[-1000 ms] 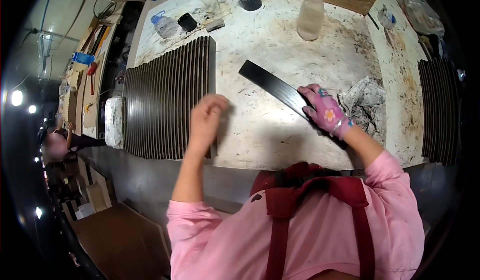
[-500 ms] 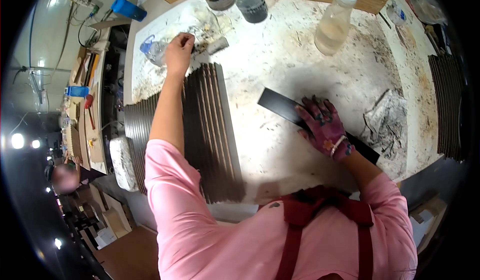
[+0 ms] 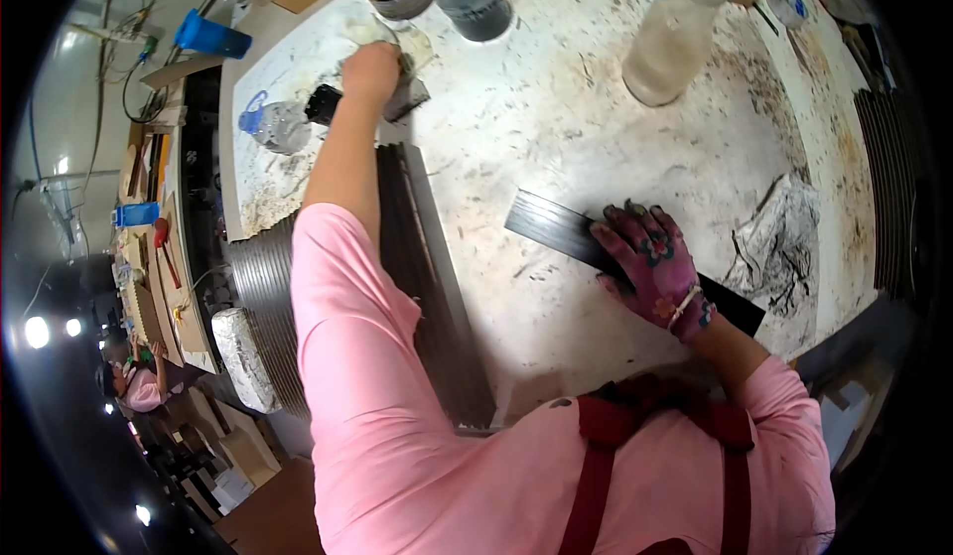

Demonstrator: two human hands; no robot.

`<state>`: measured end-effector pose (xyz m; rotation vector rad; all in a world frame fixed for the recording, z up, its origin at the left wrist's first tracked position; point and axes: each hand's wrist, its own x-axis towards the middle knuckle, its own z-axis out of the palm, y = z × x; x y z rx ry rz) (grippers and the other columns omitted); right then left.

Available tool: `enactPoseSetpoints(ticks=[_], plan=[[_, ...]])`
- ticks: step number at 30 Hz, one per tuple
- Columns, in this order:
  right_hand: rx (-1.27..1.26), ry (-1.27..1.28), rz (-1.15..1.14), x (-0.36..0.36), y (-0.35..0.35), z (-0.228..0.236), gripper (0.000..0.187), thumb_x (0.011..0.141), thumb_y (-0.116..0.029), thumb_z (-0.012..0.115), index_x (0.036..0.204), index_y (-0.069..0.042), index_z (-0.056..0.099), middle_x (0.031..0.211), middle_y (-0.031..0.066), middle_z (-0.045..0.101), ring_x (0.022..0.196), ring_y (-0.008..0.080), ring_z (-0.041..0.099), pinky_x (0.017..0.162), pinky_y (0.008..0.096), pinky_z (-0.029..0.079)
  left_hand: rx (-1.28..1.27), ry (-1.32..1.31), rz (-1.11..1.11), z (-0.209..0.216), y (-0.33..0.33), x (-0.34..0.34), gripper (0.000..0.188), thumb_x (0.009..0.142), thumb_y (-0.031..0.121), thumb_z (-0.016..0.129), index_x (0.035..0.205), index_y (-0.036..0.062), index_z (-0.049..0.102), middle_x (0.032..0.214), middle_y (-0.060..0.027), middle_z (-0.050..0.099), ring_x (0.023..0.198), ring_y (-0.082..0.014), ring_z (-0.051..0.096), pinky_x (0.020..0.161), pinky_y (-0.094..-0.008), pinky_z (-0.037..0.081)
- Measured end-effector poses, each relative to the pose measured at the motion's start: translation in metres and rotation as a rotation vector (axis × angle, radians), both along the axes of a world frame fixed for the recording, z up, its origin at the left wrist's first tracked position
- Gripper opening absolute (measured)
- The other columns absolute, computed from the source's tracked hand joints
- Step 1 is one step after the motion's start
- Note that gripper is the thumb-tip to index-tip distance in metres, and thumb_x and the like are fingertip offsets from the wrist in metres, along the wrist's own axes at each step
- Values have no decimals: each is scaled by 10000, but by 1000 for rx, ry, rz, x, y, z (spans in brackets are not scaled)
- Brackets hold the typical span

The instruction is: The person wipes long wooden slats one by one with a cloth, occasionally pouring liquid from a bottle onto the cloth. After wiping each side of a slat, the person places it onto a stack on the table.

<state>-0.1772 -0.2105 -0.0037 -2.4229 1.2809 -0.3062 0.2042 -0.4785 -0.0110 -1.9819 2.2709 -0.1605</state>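
Black strip: one, [image 3: 552, 227] lying slantwise on the white, stained table [image 3: 556, 128], near the person's side; its middle is hidden by a hand.
Right hand: [image 3: 650, 262] gloved in flowered pink-purple (fingertips darkened), laid over the strip with fingers spread.
Left hand: [image 3: 372, 70] bare, fingers curled, at the far side of the table beside one grey block [image 3: 405, 99]; whether it pinches anything, I cannot tell.
In the way: the left sleeve [image 3: 347, 307] and forearm cross over a row of dark strips [image 3: 427, 297], hiding its middle, so its strips cannot be counted.
Beside the left arm: one small black cup [image 3: 323, 104] and one clear bottle with a blue handle [image 3: 283, 128], both tipped over.
Far side: two tubs, one open with dark contents [image 3: 405, 9], one grey [image 3: 481, 21]; one upright white-capped bottle [image 3: 663, 54] with cloudy contents.
Right side: one crumpled, dark-smudged sheet [image 3: 779, 242]; beyond it, a second row of dark strips [image 3: 890, 188], too tight to count.
Left edge: one white wrapped block [image 3: 243, 356] beside the first row.
Background: one other person [image 3: 144, 388], well apart.
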Motion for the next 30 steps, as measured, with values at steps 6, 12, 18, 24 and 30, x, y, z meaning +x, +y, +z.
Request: enactPoseSetpoints(ticks=[6, 12, 18, 24, 30], plan=[[-12, 41, -8, -6, 2, -5, 593, 794, -341, 649, 1332, -157, 480, 1384, 101, 455, 1292, 313, 417, 1089, 485, 289, -65, 759, 62, 41, 50, -47, 160, 866, 180, 624, 960, 59, 669, 873, -71, 686, 773, -203, 629, 687, -321, 482], [4, 44, 2, -5, 3, 0, 589, 819, -336, 631, 1353, -164, 453, 1393, 109, 446, 1303, 314, 410, 1098, 482, 282, 223, 1488, 273, 31, 160, -103, 104, 876, 93, 668, 911, 42, 585, 779, 8, 599, 722, -70, 556, 685, -213, 451], [-17, 41, 11, -8, 5, -6, 598, 838, -333, 614, 1379, -166, 421, 1402, 111, 439, 1309, 313, 406, 1102, 481, 277, 152, 1611, 424, 9, 187, -119, 115, 886, 63, 644, 881, 29, 535, 751, 2, 581, 683, -55, 539, 658, -198, 466], [-9, 16, 12, -9, 4, -8, 626, 826, -327, 622, 1390, -162, 408, 1390, 112, 444, 1286, 308, 424, 1103, 479, 274, 126, 1604, 433, 2, 195, -129, 134, 884, 58, 653, 834, 51, 529, 719, 23, 550, 661, -41, 508, 632, -188, 432], [-30, -8, 12, -10, 4, -8, 649, 808, -325, 638, 1394, -174, 403, 1370, 111, 455, 1240, 303, 447, 1091, 477, 285, 130, 1479, 402, -4, 197, -130, 161, 888, 73, 659, 800, 66, 524, 683, 50, 492, 626, -27, 437, 605, -184, 388]])
